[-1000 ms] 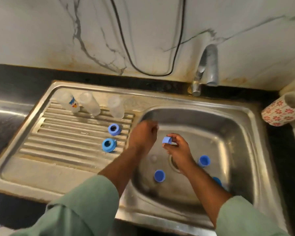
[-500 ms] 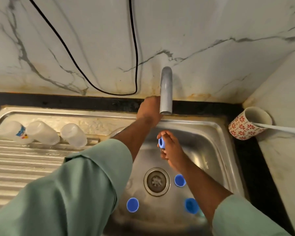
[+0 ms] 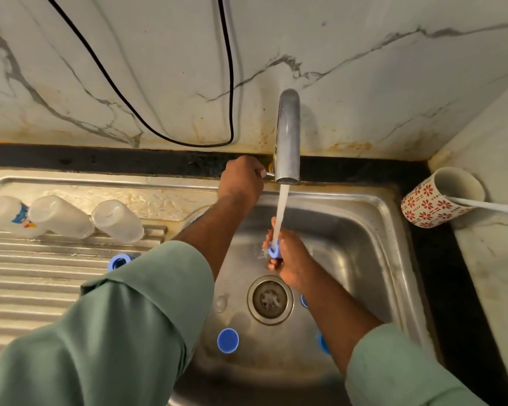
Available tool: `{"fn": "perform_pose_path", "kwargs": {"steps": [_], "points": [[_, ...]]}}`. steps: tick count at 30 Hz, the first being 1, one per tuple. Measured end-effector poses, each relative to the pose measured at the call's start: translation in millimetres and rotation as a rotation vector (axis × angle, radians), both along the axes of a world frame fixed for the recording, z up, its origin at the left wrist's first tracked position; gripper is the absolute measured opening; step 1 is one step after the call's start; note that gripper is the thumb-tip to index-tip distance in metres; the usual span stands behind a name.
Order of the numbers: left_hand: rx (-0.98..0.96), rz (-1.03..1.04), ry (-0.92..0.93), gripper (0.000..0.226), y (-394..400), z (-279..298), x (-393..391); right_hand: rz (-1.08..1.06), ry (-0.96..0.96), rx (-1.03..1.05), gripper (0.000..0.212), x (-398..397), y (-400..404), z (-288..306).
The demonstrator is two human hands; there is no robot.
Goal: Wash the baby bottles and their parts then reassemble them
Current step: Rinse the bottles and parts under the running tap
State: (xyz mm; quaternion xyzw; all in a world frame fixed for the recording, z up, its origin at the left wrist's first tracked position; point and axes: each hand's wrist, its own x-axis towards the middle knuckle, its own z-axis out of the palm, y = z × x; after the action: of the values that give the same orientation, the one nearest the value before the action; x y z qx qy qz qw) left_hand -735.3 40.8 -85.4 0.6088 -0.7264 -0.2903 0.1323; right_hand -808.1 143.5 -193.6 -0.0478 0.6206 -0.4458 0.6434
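Water now runs from the tap (image 3: 288, 136); the left hand (image 3: 241, 178) grips its handle, the right hand (image 3: 288, 259) pinches a blue bottle ring (image 3: 274, 251) under the stream.

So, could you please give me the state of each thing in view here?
tap: running
left hand: grips the tap handle
right hand: holds a blue ring under the stream
three clear bottles: lying on the drainboard, uncapped
blue cap: loose in the sink basin
floral mug: tipped on its side
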Motion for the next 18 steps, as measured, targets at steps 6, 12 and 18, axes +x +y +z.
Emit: {"fn": "perform_pose_path", "kwargs": {"steps": [6,12,18], "points": [[0.008,-0.007,-0.042,0.019,0,3,-1,0.039,-0.035,-0.118,0.019,-4,13,-7],[0.010,0.007,-0.020,0.018,3,8,-1,-0.089,-0.029,-0.103,0.017,6,2,-6],[0.010,0.024,-0.007,0.019,6,12,-1,-0.096,-0.053,-0.041,0.022,7,3,-4]]}}
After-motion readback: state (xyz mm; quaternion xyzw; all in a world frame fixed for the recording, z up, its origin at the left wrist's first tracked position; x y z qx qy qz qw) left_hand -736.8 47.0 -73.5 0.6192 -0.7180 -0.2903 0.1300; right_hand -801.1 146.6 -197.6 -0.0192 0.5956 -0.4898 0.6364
